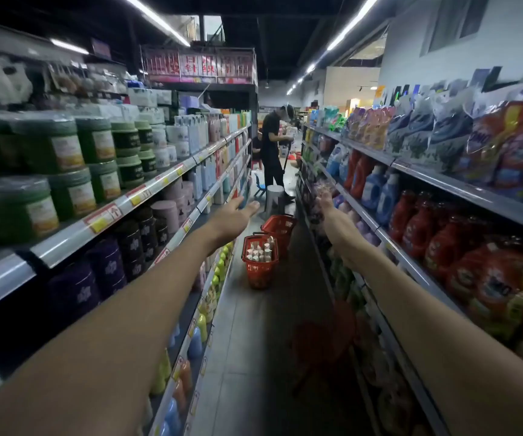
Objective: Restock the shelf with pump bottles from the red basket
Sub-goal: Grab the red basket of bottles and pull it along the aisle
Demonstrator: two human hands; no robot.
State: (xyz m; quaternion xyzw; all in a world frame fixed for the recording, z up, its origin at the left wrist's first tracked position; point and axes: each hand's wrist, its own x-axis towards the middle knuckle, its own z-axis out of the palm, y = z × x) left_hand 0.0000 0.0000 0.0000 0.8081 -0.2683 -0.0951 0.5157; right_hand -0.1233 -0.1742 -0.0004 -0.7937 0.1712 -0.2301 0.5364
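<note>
Pump bottles (261, 251) stand packed upright in the nearer red basket (258, 265), which sits on the aisle floor (254, 357) well ahead of both outstretched arms. Beyond this basket, almost touching it, sits a second red basket (280, 226); I cannot tell what it holds.

The left hand (238, 212) reaches forward above and to the left of the nearer basket, fingers straight, its grip wide and carrying nothing. The right hand (324, 199) is stretched out above and to the right of that basket, too blurred for me to tell how its grip stands, though nothing plainly shows in it.

Risks, as I judge them: both hands are well apart from the basket, so the person must walk up to it, and the picture's smear suggests quick motion in a narrow aisle. A foot could catch the basket and tip the tightly packed bottles. A pump head could snag a neighbour on the way out. Choosing the farther basket by mistake is also possible.

Counts: two red baskets; two hands; roughly ten bottle tops in the nearer basket, too small to count surely; one standing person (272, 146) beyond the baskets, with a grey stool (275, 199) between them.
</note>
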